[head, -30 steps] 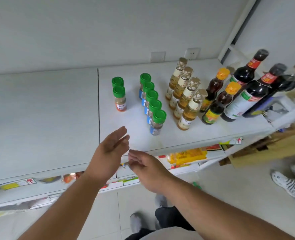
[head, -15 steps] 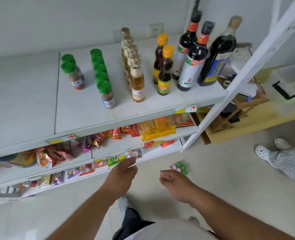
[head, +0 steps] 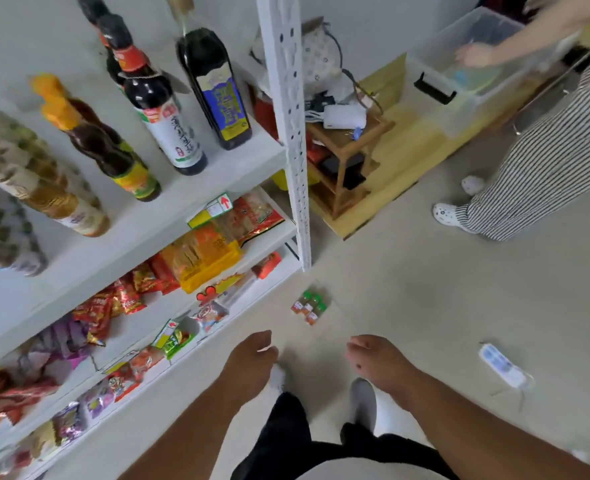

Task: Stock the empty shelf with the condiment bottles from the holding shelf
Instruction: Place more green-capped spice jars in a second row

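Cluster of small green-capped, orange-labelled spice jars [head: 309, 306] standing upright on the floor, ahead of and between both empty, loosely curled hands, left hand [head: 252, 358] and right hand [head: 378, 363] about equally near.

Looked like a small shop or a mock-up of one: white slotted shelving [head: 288, 109] stocked with sauce bottles [head: 169, 109], snack packets [head: 203, 252] below, price tags [head: 221, 205] clipped along the shelf edges.
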Motion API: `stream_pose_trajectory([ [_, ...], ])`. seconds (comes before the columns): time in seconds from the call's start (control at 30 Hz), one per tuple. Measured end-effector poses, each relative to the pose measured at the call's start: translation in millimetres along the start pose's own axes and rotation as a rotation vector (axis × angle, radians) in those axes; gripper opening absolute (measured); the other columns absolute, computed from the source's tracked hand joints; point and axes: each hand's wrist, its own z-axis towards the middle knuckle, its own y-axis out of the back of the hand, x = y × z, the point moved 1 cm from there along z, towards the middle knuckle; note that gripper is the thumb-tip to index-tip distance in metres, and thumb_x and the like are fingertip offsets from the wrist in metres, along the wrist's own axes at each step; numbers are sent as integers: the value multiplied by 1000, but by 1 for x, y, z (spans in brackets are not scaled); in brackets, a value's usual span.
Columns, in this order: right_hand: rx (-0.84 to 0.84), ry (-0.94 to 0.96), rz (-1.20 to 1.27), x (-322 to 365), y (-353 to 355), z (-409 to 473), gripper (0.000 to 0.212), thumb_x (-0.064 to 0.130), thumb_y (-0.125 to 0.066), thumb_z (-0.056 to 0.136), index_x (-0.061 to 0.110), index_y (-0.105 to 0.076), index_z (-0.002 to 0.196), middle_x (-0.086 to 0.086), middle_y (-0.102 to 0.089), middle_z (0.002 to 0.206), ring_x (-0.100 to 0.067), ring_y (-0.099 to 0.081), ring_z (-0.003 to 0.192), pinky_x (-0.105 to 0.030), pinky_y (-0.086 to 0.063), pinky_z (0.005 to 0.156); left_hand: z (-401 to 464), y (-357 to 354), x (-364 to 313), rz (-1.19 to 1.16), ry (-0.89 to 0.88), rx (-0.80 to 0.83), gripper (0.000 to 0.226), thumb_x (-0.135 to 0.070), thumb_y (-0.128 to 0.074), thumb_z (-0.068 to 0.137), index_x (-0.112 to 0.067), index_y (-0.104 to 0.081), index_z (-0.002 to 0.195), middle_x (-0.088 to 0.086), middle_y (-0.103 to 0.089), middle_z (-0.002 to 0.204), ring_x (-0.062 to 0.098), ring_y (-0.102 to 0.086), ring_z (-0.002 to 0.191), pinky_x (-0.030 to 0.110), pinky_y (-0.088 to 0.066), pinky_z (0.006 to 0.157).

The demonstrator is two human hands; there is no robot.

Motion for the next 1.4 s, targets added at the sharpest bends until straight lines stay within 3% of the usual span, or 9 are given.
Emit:
stream_pose_trajectory([
  [0.27,-133,-188,89,-6,-5,41,30,24,-51,90,28,-37,64,6,-38,67,-13,-35,61,-29,-31,59,89,-5,-27,278,-57,117,46,-28,-56,103,-19,-52,147,-1,-55,148,19,-53,133,36,-39,116],
  [0.4,-203,-210,213,-22,-14,99,12,39,-59,90,29,-64,93,-1,-69,95,-22,-65,89,-37,-54,83,141,-16,-30,350,-46,134,44,-27,-55,104,-18,-51,147,-1,-55,147,17,-51,133,30,-37,113],
  [0.5,-179,-240,256,-41,-24,153,23,50,-60,83,33,-64,98,0,-69,101,-25,-69,100,-36,-52,84,176,-31,-26,428,-29,157,43,-28,-52,105,-19,-51,147,-4,-52,148,16,-51,134,28,-36,113],
  [0.6,-175,-274,308,-82,-39,223,62,68,-52,71,29,-71,115,9,-63,99,-19,-62,93,-37,-49,88,215,-52,-15,490,-25,183,42,-28,-52,105,-19,-52,146,-7,-51,151,13,-53,132,25,-36,114],
  [0.77,-125,-289,205,-96,-42,314,22,41,-50,95,23,-60,87,5,-58,92,-20,-57,87,-29,-42,76,318,-103,13,567,-26,185,42,-27,-51,105,-20,-50,147,-3,-51,151,18,-52,135,32,-37,116],
  [0.9,-193,-303,150,-138,-57,409,26,28,-50,102,11,-67,109,-8,-66,101,-26,-62,97,-27,-48,76,422,-150,54,607,-33,162,43,-26,-52,105,-19,-50,147,-1,-54,149,20,-52,135,31,-39,114],
  [1.03,-248,-320,159,-186,-92,509,39,39,-53,100,8,-68,117,-15,-70,126,-29,-64,117,-26,-46,89,523,-196,107,678,-83,174,42,-26,-55,102,-18,-54,143,3,-57,144,23,-56,131,38,-41,114],
  [1.23,-297,-324,109,-237,-136,647,46,49,-50,98,5,-65,102,-6,-63,90,-23,-58,86,-29,-43,73,631,-254,155,932,-232,162,20,-19,-49,95,-27,-63,107,-2,-66,97,19,-65,85,30,-50,71],
  [1.4,-351,-325,215,-257,-164,704,56,70,-59,82,15,-69,88,0,-67,75,-17,-65,70,-28,-38,53,667,-281,183,1022,-278,103,14,-30,-50,93,-28,-61,101,-6,-61,93,19,-65,83,34,-55,74],
])
